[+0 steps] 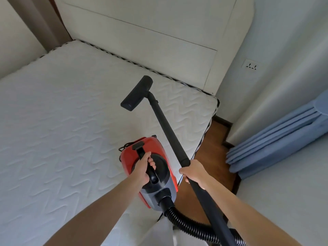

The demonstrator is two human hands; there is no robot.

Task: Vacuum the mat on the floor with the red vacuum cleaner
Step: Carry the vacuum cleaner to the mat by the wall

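On the white quilted mat [62, 121] by the blue curtain [276, 137], we grip the red vacuum cleaner [150, 167] handle in our left hand [142, 167] and the tube [166, 126] in our right hand [195, 172], and should press the brush head [136, 93] flat in slow overlapping strokes.

We see the mat [71, 121], filling the left and centre of the frame, as white quilted cloth, matt, stitched in a wavy raised pattern, with a dark-and-white woven edging. The red vacuum cleaner [150, 167] at lower centre looks like glossy hard plastic, red with a smooth grey-black front. Its wand [166, 126] and floor nozzle [136, 93] appear as matt black plastic, and the hose [186, 222] at the bottom is ribbed black plastic. At right, the floor [213, 139] shows smooth brown wood, and the curtain [284, 135] is soft blue pleated cloth.
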